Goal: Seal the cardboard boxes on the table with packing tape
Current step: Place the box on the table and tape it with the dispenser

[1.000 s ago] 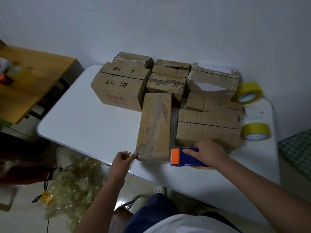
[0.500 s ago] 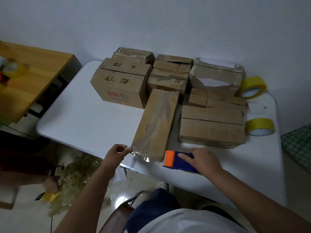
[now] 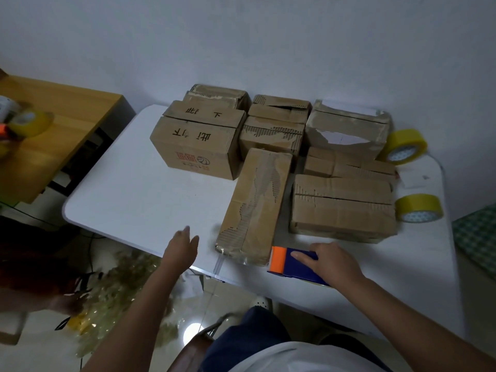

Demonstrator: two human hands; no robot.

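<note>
Lying lengthwise at the white table's [image 3: 128,200] near edge, the long cardboard box [image 3: 255,205] sits between the hands: left hand [image 3: 181,251] raised beside it, fingers loose, holding nothing; right hand [image 3: 332,263] gripping the blue-and-orange tape dispenser [image 3: 292,265] against its corner.

Both forearms are bare to the elbow, no sleeves, watch or rings showing on the left hand [image 3: 180,251] or the right hand [image 3: 332,261]. Lower down, at six o'clock, there's a white top [image 3: 295,358] (plain, no print I can make out) over dark navy shorts [image 3: 249,336].
</note>
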